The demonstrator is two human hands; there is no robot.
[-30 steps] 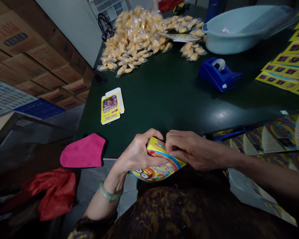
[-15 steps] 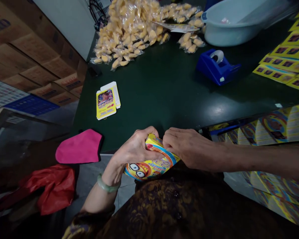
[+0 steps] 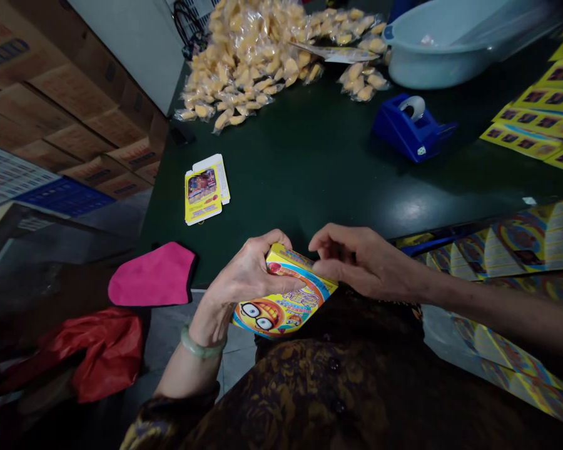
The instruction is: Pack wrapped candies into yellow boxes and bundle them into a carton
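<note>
My left hand (image 3: 251, 275) is wrapped round a yellow cardboard box (image 3: 281, 306) with a cartoon face on its front. Its thumb lies across the printed face of the box, which is held tilted just off the table's front edge. At the box's upper right end is my right hand (image 3: 356, 259), fingers half curled and parted from the thumb, with nothing visible in it. Its thumb tip is by the box's edge; whether it touches cannot be made out. A flattened yellow box (image 3: 203, 190) with white flaps lies on the dark green table (image 3: 291, 181).
Wrapped yellow snacks (image 3: 248, 62) are heaped at the back, beside a pale blue basin (image 3: 441, 56). A blue tape dispenser (image 3: 410, 128) stands to the right, near stacked yellow boxes (image 3: 539, 119). At left are a pink cloth piece (image 3: 152, 275), a red bag (image 3: 107, 356) and brown cartons (image 3: 70, 94).
My right hand has lifted off the box's top edge, and its fingers have parted from the thumb. My left hand keeps hold of the box, which has barely moved.
</note>
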